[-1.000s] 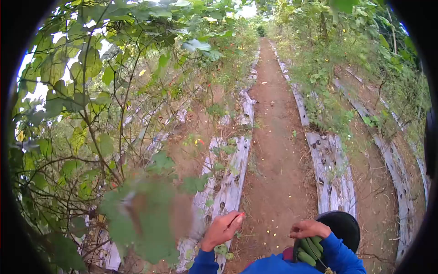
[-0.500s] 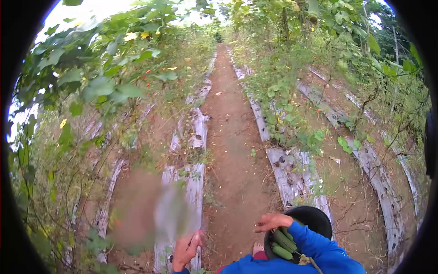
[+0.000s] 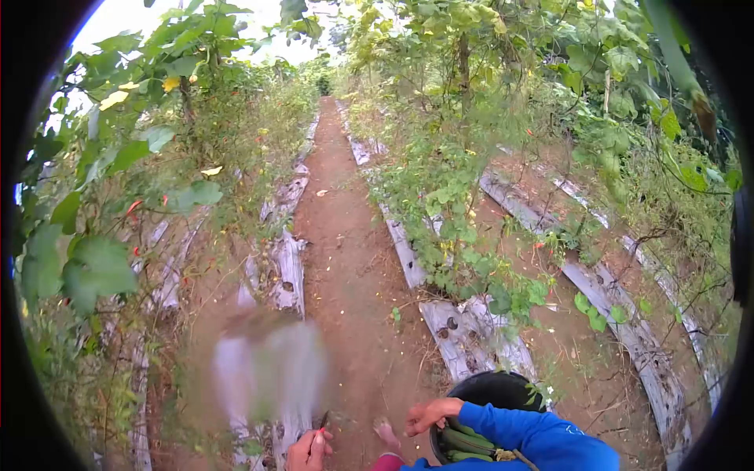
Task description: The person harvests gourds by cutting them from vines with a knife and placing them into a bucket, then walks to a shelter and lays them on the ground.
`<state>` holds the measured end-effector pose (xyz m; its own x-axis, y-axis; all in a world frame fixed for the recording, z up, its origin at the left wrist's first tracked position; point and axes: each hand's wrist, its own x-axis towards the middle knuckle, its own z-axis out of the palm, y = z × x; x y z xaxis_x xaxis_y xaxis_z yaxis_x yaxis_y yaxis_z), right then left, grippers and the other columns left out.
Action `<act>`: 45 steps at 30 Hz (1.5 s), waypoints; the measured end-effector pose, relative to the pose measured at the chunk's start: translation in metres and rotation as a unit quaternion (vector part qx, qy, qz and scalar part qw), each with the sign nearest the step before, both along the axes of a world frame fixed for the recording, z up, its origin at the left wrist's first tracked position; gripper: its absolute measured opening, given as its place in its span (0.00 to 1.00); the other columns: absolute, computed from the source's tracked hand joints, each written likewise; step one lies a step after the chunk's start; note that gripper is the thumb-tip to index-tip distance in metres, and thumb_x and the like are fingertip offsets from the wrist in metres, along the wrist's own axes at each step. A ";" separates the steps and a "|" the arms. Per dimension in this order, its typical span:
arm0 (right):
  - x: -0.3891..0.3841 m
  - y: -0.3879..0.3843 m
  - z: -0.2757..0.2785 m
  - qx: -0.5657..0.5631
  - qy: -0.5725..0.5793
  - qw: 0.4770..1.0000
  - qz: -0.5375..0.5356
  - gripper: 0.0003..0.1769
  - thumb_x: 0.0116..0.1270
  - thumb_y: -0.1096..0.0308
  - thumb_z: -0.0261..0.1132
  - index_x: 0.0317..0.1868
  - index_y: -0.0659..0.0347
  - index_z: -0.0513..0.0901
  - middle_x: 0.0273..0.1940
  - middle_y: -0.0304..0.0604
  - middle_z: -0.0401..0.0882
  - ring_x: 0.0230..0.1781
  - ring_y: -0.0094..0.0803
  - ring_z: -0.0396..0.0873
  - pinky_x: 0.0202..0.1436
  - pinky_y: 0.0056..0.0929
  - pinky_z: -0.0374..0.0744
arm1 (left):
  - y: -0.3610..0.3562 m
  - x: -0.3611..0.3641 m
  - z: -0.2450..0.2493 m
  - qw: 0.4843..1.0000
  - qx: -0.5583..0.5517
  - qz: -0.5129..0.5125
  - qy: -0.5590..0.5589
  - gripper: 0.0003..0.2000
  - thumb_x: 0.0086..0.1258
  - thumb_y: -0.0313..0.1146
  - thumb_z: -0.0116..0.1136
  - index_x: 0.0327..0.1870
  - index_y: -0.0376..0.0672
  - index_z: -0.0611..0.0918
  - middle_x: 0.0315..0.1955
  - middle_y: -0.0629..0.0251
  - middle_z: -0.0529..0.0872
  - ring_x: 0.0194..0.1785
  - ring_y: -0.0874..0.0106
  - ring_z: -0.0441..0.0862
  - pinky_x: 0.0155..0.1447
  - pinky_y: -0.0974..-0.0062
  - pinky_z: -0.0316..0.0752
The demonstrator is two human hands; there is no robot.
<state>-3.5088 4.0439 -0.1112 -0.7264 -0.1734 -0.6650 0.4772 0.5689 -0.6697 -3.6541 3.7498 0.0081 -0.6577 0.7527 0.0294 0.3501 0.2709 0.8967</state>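
Note:
My left hand (image 3: 308, 453) is low in the view, left of the path, with its fingers closed round a small thing with a thin dark tip (image 3: 324, 419) and a spot of red; its kind is too small to make out. My right hand (image 3: 433, 414) is held at the left rim of a black bucket (image 3: 496, 388), fingers loosely bent and nothing visible in them. My blue-sleeved right forearm lies across the bucket. Long green gourds (image 3: 466, 443) lie inside it, partly covered by the arm. Beside them shows a brownish stick-like piece (image 3: 525, 458).
A bare dirt path (image 3: 345, 259) runs ahead between beds with torn silvery plastic sheeting (image 3: 459, 330). Leafy vines with yellow flowers (image 3: 114, 100) climb both sides. A long green gourd (image 3: 675, 59) hangs close at upper right. A blurred smear (image 3: 271, 365) hides part of the left bed.
The view has shifted, so the path sits further left and the hanging gourd shows larger. My left hand's fingers have closed, and the red spot and dark tip now show. My right hand's fingers bend lower.

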 end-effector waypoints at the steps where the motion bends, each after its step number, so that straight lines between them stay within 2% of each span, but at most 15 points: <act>1: -0.014 0.013 -0.003 0.004 -0.004 1.000 -0.010 0.29 0.64 0.45 0.63 0.54 0.60 0.82 0.37 0.42 0.82 0.30 0.31 0.80 0.23 0.28 0.76 | 0.015 -0.019 -0.009 1.000 0.010 0.001 -0.022 0.18 0.81 0.45 0.44 0.46 0.41 0.83 0.23 0.67 0.81 0.28 0.75 0.77 0.34 0.72 0.71; 4: -0.068 0.064 0.006 0.056 0.042 0.997 0.024 0.28 0.64 0.46 0.63 0.54 0.59 0.81 0.37 0.41 0.81 0.29 0.30 0.78 0.22 0.29 0.76 | 0.063 -0.094 -0.037 0.996 0.037 -0.012 -0.077 0.18 0.81 0.45 0.44 0.44 0.41 0.83 0.22 0.71 0.79 0.25 0.79 0.74 0.29 0.76 0.67; 6: -0.093 0.101 0.015 0.070 0.087 0.994 -0.015 0.28 0.63 0.47 0.63 0.55 0.60 0.81 0.37 0.41 0.81 0.30 0.30 0.78 0.23 0.29 0.75 | 0.095 -0.133 -0.040 0.991 0.045 -0.016 -0.121 0.18 0.81 0.46 0.44 0.43 0.42 0.82 0.21 0.73 0.78 0.24 0.82 0.71 0.28 0.79 0.64; 8: -0.117 0.125 0.026 0.032 0.031 0.992 -0.115 0.28 0.63 0.48 0.63 0.56 0.60 0.80 0.39 0.42 0.81 0.33 0.30 0.78 0.25 0.30 0.75 | 0.131 -0.170 -0.036 0.980 0.063 -0.013 -0.187 0.17 0.79 0.42 0.47 0.43 0.37 0.82 0.21 0.70 0.82 0.20 0.86 0.69 0.24 0.83 0.63; 12: -0.165 0.153 0.070 0.023 0.058 0.991 -0.122 0.26 0.66 0.48 0.61 0.51 0.61 0.81 0.38 0.44 0.82 0.36 0.32 0.80 0.33 0.34 0.78 | 0.198 -0.230 -0.022 0.983 0.075 -0.103 -0.131 0.17 0.80 0.43 0.46 0.43 0.37 0.82 0.21 0.70 0.82 0.20 0.86 0.70 0.25 0.84 0.63; 15: -0.215 0.173 0.065 0.073 0.065 0.989 -0.111 0.25 0.66 0.48 0.61 0.48 0.63 0.83 0.34 0.48 0.83 0.34 0.36 0.82 0.35 0.36 0.79 | 0.236 -0.259 -0.008 0.986 0.049 -0.132 -0.088 0.17 0.80 0.43 0.45 0.43 0.38 0.82 0.21 0.71 0.82 0.20 0.86 0.71 0.25 0.84 0.63; 17: -0.247 0.192 0.044 0.106 0.121 0.986 -0.055 0.22 0.63 0.50 0.62 0.38 0.65 0.80 0.25 0.45 0.78 0.21 0.36 0.79 0.23 0.35 0.78 | 0.259 -0.280 -0.009 0.986 0.061 -0.135 -0.072 0.17 0.80 0.43 0.45 0.42 0.38 0.82 0.21 0.70 0.82 0.21 0.85 0.71 0.25 0.84 0.64; 25: -0.371 0.300 -0.007 0.137 0.100 0.985 0.029 0.23 0.61 0.47 0.63 0.35 0.62 0.82 0.32 0.49 0.83 0.22 0.42 0.81 0.23 0.39 0.78 | 0.352 -0.380 -0.031 0.986 0.055 -0.086 -0.134 0.18 0.80 0.48 0.46 0.43 0.43 0.83 0.20 0.76 0.77 0.22 0.86 0.70 0.26 0.84 0.63; 28: -0.403 0.378 0.013 0.273 0.229 0.932 0.063 0.24 0.62 0.47 0.62 0.41 0.62 0.83 0.32 0.53 0.84 0.26 0.45 0.82 0.29 0.41 0.79 | 0.403 -0.428 -0.051 0.981 0.036 -0.037 -0.188 0.19 0.80 0.50 0.46 0.43 0.45 0.83 0.20 0.77 0.76 0.22 0.87 0.69 0.27 0.85 0.63; 30: -0.443 0.410 0.031 0.159 0.012 0.987 0.017 0.25 0.64 0.43 0.63 0.39 0.60 0.83 0.34 0.47 0.83 0.30 0.36 0.82 0.25 0.32 0.78 | 0.434 -0.449 -0.040 0.972 0.029 0.038 -0.232 0.12 0.78 0.41 0.51 0.43 0.44 0.83 0.19 0.72 0.77 0.21 0.81 0.70 0.27 0.80 0.64; 32: -0.450 0.440 0.054 -0.002 0.081 0.992 -0.096 0.25 0.65 0.42 0.63 0.44 0.58 0.84 0.38 0.44 0.83 0.33 0.32 0.81 0.27 0.28 0.78 | 0.466 -0.479 -0.046 0.990 0.046 -0.057 -0.121 0.17 0.80 0.42 0.47 0.43 0.37 0.82 0.22 0.70 0.82 0.23 0.83 0.74 0.27 0.82 0.67; 34: -0.474 0.469 0.028 -0.070 0.100 0.987 -0.102 0.28 0.65 0.40 0.63 0.52 0.56 0.83 0.43 0.42 0.82 0.34 0.29 0.80 0.29 0.27 0.79 | 0.494 -0.499 -0.041 0.996 0.035 -0.047 -0.064 0.13 0.79 0.38 0.49 0.47 0.38 0.82 0.22 0.66 0.83 0.28 0.77 0.81 0.33 0.77 0.74; 38: -0.540 0.499 0.003 -0.052 0.036 0.997 0.045 0.31 0.65 0.40 0.63 0.57 0.56 0.81 0.44 0.42 0.81 0.38 0.28 0.80 0.30 0.27 0.79 | 0.531 -0.538 -0.034 0.999 0.042 -0.008 -0.034 0.15 0.80 0.40 0.47 0.46 0.39 0.83 0.23 0.69 0.81 0.27 0.80 0.78 0.32 0.78 0.73; 42: -0.594 0.542 -0.004 -0.120 0.039 0.992 -0.015 0.29 0.67 0.44 0.63 0.57 0.61 0.80 0.46 0.32 0.81 0.38 0.19 0.74 0.38 0.21 0.72 | 0.561 -0.594 -0.033 0.999 0.033 -0.021 -0.035 0.16 0.81 0.41 0.45 0.48 0.39 0.83 0.23 0.69 0.81 0.28 0.79 0.78 0.34 0.77 0.73; 45: -0.651 0.573 -0.002 -0.122 0.014 0.992 0.041 0.30 0.66 0.45 0.64 0.57 0.61 0.80 0.47 0.31 0.81 0.40 0.17 0.73 0.40 0.19 0.72 | 0.585 -0.643 -0.064 0.998 0.035 -0.033 -0.031 0.17 0.82 0.43 0.44 0.50 0.40 0.82 0.24 0.69 0.80 0.28 0.79 0.77 0.34 0.75 0.72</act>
<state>-4.1602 4.6170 -0.1128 -0.7214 -0.3861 -0.5749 0.4147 0.4240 -0.8052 -4.2972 4.3347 -0.0555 -0.6084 0.7924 0.0439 0.3084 0.1851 0.9331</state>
